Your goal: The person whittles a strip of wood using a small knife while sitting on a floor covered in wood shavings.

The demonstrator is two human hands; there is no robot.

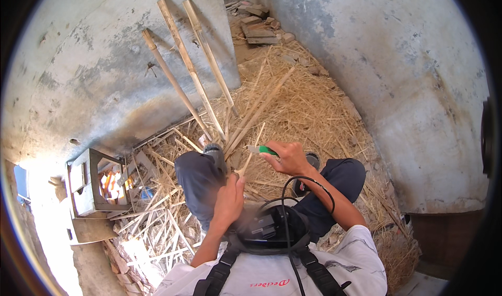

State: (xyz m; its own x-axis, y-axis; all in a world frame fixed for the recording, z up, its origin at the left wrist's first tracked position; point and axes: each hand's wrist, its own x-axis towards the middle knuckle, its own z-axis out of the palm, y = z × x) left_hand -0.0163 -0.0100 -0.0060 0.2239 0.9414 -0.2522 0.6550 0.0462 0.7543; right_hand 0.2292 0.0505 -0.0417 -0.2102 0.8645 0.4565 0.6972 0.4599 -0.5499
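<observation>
My left hand [229,198] is closed around the lower end of a thin, pale wooden or bamboo stick [253,151], which points up and away in front of me. My right hand [291,158] grips a knife with a green handle [269,151]. Its short grey blade [253,149] lies across or just beside the stick; I cannot tell whether they touch. Both hands are between my bent knees, above a floor covered with straw-like shavings [308,108].
Several bamboo poles [185,55] lean on the left wall, and long strips [269,100] lie on the shavings. A metal-framed box [97,186] stands at left among split sticks [172,228]. Boards [260,33] are stacked at the back. A black cable [285,217] loops near my right forearm.
</observation>
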